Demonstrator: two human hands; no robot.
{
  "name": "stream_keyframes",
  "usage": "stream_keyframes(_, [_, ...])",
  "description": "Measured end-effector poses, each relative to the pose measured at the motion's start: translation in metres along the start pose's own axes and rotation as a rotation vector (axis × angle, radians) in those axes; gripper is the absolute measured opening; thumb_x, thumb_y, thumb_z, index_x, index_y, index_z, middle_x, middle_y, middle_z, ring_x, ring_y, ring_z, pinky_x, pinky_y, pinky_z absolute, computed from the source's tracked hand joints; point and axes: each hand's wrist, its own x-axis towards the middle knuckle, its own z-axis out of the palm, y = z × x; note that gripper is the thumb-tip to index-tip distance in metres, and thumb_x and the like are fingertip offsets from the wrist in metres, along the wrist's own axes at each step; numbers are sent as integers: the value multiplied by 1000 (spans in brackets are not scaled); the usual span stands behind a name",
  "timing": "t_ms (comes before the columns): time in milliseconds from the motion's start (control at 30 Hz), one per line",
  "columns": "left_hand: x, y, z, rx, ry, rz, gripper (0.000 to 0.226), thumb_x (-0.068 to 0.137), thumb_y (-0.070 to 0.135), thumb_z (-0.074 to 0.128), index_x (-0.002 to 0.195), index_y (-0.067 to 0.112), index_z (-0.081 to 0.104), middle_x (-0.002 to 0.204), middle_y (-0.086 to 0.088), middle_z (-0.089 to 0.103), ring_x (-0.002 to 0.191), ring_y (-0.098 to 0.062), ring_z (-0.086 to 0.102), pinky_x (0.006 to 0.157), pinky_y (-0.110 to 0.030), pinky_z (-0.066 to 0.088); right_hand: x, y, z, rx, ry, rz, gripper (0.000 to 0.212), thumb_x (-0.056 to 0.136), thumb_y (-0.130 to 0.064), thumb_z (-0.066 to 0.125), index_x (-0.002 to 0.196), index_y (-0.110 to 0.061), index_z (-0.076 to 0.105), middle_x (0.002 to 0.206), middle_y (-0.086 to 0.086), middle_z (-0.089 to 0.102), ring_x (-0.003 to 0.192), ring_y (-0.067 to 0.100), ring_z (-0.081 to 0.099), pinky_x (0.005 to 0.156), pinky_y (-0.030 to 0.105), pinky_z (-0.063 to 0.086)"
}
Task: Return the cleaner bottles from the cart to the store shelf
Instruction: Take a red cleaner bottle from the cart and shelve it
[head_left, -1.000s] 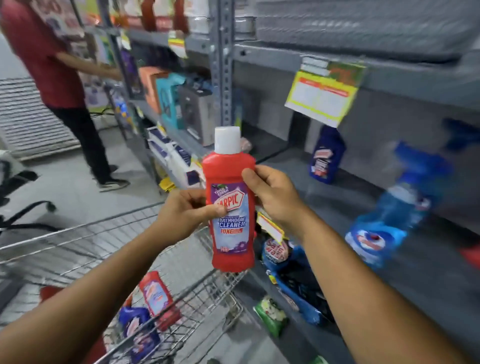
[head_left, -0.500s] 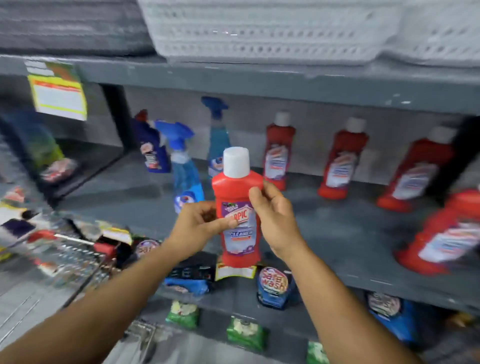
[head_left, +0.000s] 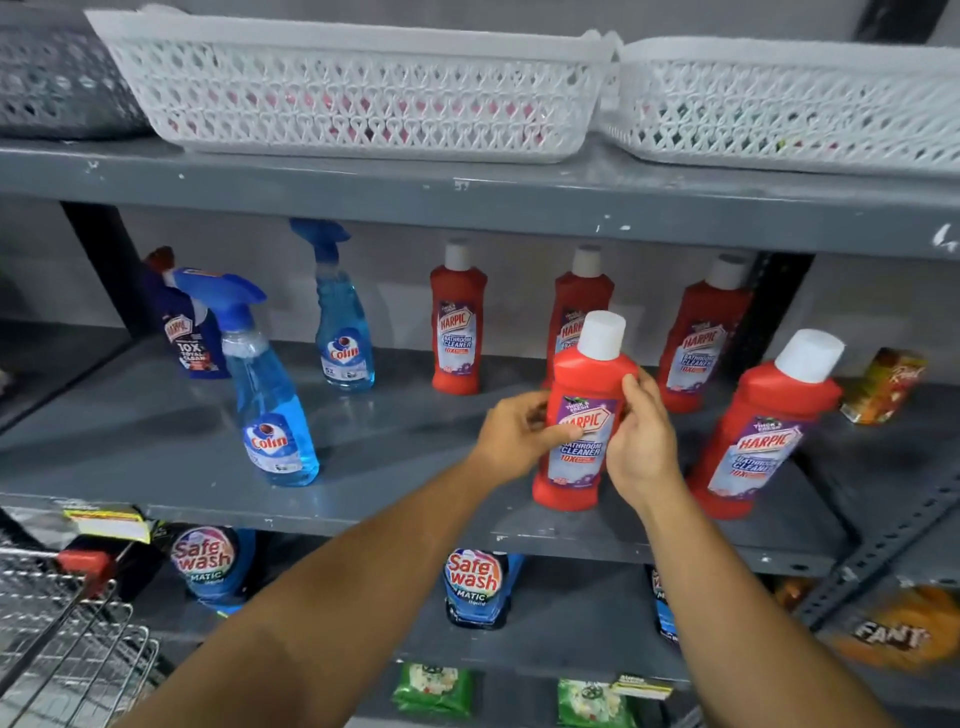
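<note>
Bottle in play: red bathroom cleaner bottle (head_left: 582, 415) with a white cap, upright, base right at the front part of the grey shelf (head_left: 156, 441). Can't quite tell if it's fully resting or a hair above.
Left hand: the left hand (head_left: 511, 441) is wrapped round the bottle's 9 o'clock side, thumb across the label.
Right hand: the right hand (head_left: 641, 441) grips the 3 o'clock side, fingers behind it. So both are closed on the same bottle.
Neighbours: another red bottle (head_left: 763, 431) leans just beside it at 3 o'clock, three more stand in a row at 12 o'clock near the back wall. Blue spray bottle (head_left: 267, 395) sits well apart at 9 o'clock.
Cart: wire cart (head_left: 67, 634) corner shows at 7 o'clock, contents not visible from here.
How I'd do it: honestly just set the base flat, keep the label facing out, and let go one hand at a time so it doesn't wobble.
Watch out: that tilted bottle on the right looks easy to knock, so I'd pull the right hand straight back rather than sideways.
</note>
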Motion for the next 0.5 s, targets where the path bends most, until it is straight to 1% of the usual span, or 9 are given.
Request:
stream_keyframes(133, [7,0,3,67,-16,-9,50,73,16,79,119,10,59,118,-14,69,103,-25,68,93,-49,54,8,-3,-5,-8,53,7,14,89,-27,53,99,-26,62,87,-5,75,82,14,71,68,29,57])
stream_keyframes(267, [7,2,5,130,-47,-10,56,76,18,77,126,11,52,125,-12,65,110,-25,64,97,-50,52,10,-6,-4,-75,66,-5,15,89,-28,52,100,-26,62,88,-7,76,83,13,72,67,27,57])
stream_keyframes(333, [2,-1,1,205,-71,15,63,78,20,75,134,13,45,134,-12,58,119,-27,58,101,-51,48,8,-4,-6,-87,62,-28,16,91,-26,50,103,-26,60,87,-9,76,84,10,71,68,26,58])
stream_keyframes(367, [-3,-4,-2,254,-72,20,70,79,22,74,139,13,38,141,-12,51,126,-27,53,105,-50,45,7,-4,-9,-77,73,-49,16,92,-22,49,104,-26,59,87,-11,75,83,8,71,69,23,57])
stream_keyframes(433, [-18,-14,-22,324,5,-2,78,81,26,72,145,15,28,150,-9,39,135,-25,41,111,-45,38,2,-1,-8,-103,136,-87,20,94,-14,46,107,-24,57,88,-12,73,84,5,67,71,18,53])
stream_keyframes(467, [-30,-20,-39,347,65,-2,76,82,26,71,145,16,29,150,-8,39,136,-23,40,113,-41,36,-6,5,-13,-155,177,-94,22,94,-12,46,108,-24,56,92,-9,71,89,8,64,74,18,50])
stream_keyframes(500, [-46,-27,-58,375,122,6,72,83,26,70,143,16,32,149,-8,42,135,-21,41,113,-38,35,-14,11,-26,-156,210,-84,23,93,-12,48,109,-26,56,98,-6,66,95,11,60,78,19,47])
